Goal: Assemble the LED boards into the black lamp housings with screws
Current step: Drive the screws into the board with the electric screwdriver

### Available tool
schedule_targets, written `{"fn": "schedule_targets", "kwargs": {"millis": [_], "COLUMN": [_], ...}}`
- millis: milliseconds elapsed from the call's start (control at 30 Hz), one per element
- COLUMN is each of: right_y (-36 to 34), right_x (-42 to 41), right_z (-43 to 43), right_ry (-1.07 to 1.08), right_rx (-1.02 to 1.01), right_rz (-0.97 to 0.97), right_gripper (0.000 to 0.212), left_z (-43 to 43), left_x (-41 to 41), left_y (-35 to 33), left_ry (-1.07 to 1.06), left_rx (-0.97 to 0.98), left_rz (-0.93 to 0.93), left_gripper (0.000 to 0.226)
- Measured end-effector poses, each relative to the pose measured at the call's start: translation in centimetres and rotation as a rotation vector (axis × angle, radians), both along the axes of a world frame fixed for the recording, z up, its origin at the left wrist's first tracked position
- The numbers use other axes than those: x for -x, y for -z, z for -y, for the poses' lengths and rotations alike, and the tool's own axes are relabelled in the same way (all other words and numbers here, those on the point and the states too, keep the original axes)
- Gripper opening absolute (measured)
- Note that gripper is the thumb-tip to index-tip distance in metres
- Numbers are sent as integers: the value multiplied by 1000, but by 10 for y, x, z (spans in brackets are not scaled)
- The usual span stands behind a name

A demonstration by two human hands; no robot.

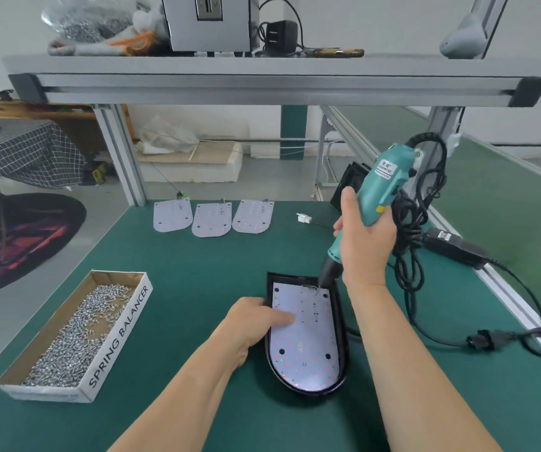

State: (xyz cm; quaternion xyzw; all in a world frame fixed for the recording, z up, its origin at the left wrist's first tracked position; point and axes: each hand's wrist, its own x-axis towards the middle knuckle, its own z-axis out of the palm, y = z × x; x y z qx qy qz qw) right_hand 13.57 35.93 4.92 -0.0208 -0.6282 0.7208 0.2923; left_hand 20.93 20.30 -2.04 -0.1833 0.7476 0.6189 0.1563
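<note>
— Our two forearms reach in from the bottom edge. Where do we have the left hand [256, 318]?

— We rest it on the left rim of the black lamp housing [343, 353], and one straight finger presses down on the LED board [305, 340]. The thumb we cannot see.

— And where are the housing and board?

— The housing lies flat on the green table [197, 272], just in front of us, between our arms. The board sits inside it, with the rounded end toward us.

— What about the right hand [365, 236]?

— Its fingers are wrapped around the teal electric screwdriver [383, 187]. We hold the tool tilted, with its tip at the far right corner of the board. If a screw is under the tip, we cannot tell.

— What else do we see?

— On our left stands an open cardboard box [119, 334] full of screws [76, 334]. At the far edge of the table three spare boards [212, 219] lie side by side. On the right, a black cable [415, 249] hangs from the screwdriver in loops, near a black power adapter [454, 246].
</note>
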Motion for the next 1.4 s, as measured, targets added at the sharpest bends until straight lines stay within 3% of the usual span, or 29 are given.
{"fn": "schedule_targets", "kwargs": {"millis": [300,467,633,733,833,933,1033,1167,1300,1367,1400], "right_y": [39,53,60,56,52,59,61,53,58,64,65], "right_x": [17,16,19,29,44,53,47,30,3,-9,-14], "right_z": [-138,-180,-183,-168,-143,-118,-100,-84,-65,-60,-60], "right_ry": [262,309,374,490,290,23,-50,-250,-521,-556,-578], "right_rx": [-203,-675,-847,-1116,-1277,-1362,-1459,-1397,-938,-743,-668], "right_rz": [460,804,848,684,520,685,793,803,743,711,707], "right_gripper": [46,42,46,57,50,49,35,18,27,19,28], "left_z": [4,4,0,-1,-1,-1,-1,-3,-2,-2,-3], "left_x": [5,6,7,7,7,8,8,7,7,7,6], "left_y": [5,9,13,13,12,11,13,16,17,18,18], "left_ry": [36,24,-57,-64,-65,-74,-116,-164,-154,-142,-132], "left_rx": [-37,-77,-84,-83,-81,-76,-69,-30,-13,-9,-7], "left_rz": [1,-12,-49,-48,-48,-45,-65,-114,-110,-114,-115], "left_gripper": [21,19,11,11,12,11,9,6,8,8,8]}}
